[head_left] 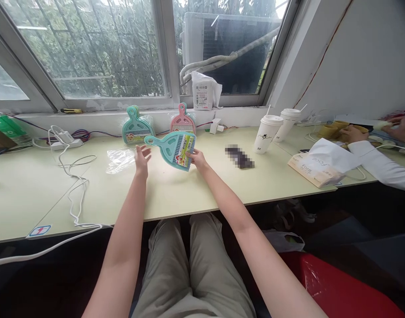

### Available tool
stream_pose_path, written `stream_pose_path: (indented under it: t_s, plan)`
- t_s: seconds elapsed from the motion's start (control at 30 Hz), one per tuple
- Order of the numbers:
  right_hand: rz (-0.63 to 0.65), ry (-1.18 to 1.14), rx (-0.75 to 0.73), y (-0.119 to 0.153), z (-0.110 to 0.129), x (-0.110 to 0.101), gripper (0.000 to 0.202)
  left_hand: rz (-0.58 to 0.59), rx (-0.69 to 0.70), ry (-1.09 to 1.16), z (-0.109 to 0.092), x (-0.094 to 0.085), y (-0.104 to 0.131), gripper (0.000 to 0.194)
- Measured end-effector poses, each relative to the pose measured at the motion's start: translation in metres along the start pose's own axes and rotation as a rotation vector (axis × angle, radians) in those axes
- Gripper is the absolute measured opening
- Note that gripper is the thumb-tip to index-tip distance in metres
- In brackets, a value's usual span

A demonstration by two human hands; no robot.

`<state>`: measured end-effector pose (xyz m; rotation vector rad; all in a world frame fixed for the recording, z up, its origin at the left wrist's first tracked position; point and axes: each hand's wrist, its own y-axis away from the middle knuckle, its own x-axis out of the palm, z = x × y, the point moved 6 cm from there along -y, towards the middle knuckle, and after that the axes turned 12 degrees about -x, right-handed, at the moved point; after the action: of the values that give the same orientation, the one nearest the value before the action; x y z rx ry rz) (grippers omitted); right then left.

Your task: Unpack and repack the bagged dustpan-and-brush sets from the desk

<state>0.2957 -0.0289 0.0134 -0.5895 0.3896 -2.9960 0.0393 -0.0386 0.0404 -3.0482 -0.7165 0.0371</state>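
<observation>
Over the counter (pixel 169 198), the right hand (pixel 198 159) grips the wide edge of a teal dustpan set (pixel 169 150), holding it tilted, handle to the left. The left hand (pixel 142 160), fingers loosely parted and holding nothing, is just beside that handle. Clear plastic wrapping (pixel 118 160) lies near it. Farther back, teal dustpans (pixel 134 126) and pink dustpans (pixel 182 120) stand by the wall; a white packet (pixel 203 93) sits on the windowsill (pixel 112 107).

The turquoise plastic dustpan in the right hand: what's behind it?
Behind the turquoise dustpan, a clear-wrapped pink plastic dustpan shows, its lower end covered. Part of the pale yellow tabletop is hidden; anything lying there can't be seen.
</observation>
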Motion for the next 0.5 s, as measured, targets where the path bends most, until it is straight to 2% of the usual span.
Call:
stream_pose_path:
  t_s: [0.07, 0.1, 0.13, 0.2, 0.3, 0.5]
  plan:
    - [-0.013, 0.013, 0.006, 0.000, 0.000, -0.002, 0.030, -0.337, 0.047, -0.304, 0.003, -0.030, -0.005, 0.036]
    - [-0.022, 0.017, 0.010, -0.001, 0.000, -0.004, 0.030, -0.445, 0.059, -0.456, 0.005, -0.039, -0.006, 0.036]
    - [-0.032, 0.020, 0.012, -0.001, 0.000, -0.005, 0.029, -0.506, 0.064, -0.590, 0.007, -0.045, -0.006, 0.036]
    - [-0.050, 0.026, 0.020, -0.002, -0.001, -0.007, 0.027, -0.510, 0.047, -0.784, 0.015, -0.049, -0.009, 0.037]
    - [-0.077, 0.040, 0.043, -0.003, -0.003, -0.009, 0.024, -0.399, -0.002, -0.981, 0.025, -0.043, -0.012, 0.042]
    - [-0.104, 0.076, 0.073, -0.002, -0.007, -0.010, 0.017, -0.348, 0.112, -1.279, 0.016, -0.024, -0.005, 0.033]
